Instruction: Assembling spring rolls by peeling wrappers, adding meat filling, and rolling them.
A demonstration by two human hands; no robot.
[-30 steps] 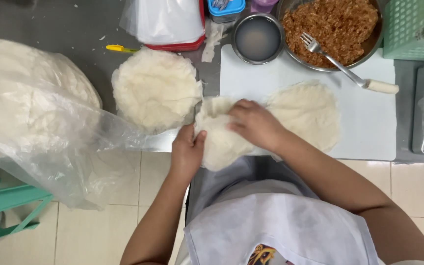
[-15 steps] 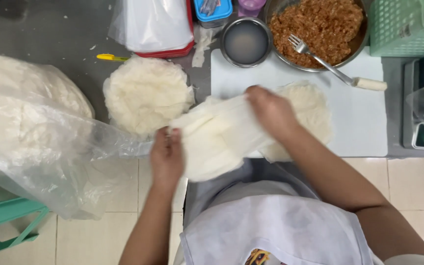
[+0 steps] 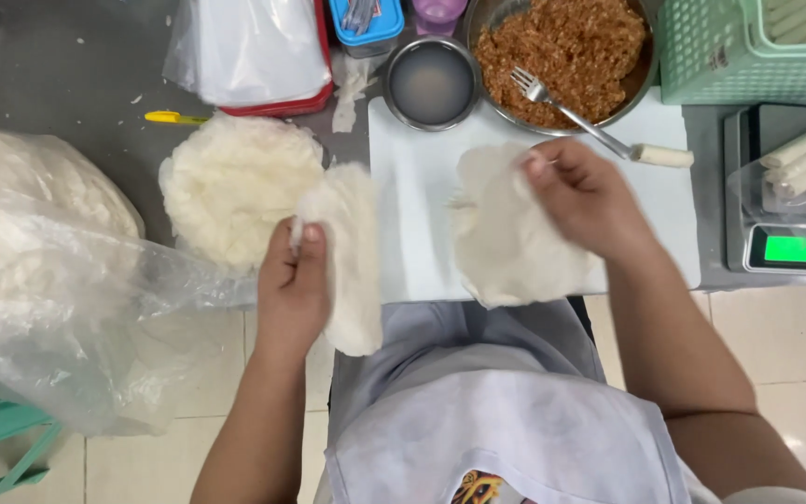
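Note:
My left hand point(image 3: 296, 280) pinches one thin white wrapper sheet point(image 3: 352, 257), which hangs folded beside the stack of wrappers point(image 3: 235, 182). My right hand point(image 3: 590, 201) holds a second thin white wrapper sheet point(image 3: 506, 233) over the white cutting board point(image 3: 412, 215). The two sheets are apart, with bare board between them. A metal bowl of brown shredded filling point(image 3: 562, 51) with a fork point(image 3: 571, 112) in it stands just behind the board.
A small steel bowl of liquid point(image 3: 433, 82) sits behind the board. A big clear bag of wrappers point(image 3: 39, 261) lies left. A digital scale point(image 3: 795, 243) bearing rolled sticks and a green basket point(image 3: 748, 51) stand right. A red-lidded container under plastic point(image 3: 254, 51) is at the back.
My hands peeled two stuck wrapper sheets apart: the left hand drew one sheet left toward the stack, and the right hand kept the other over the board.

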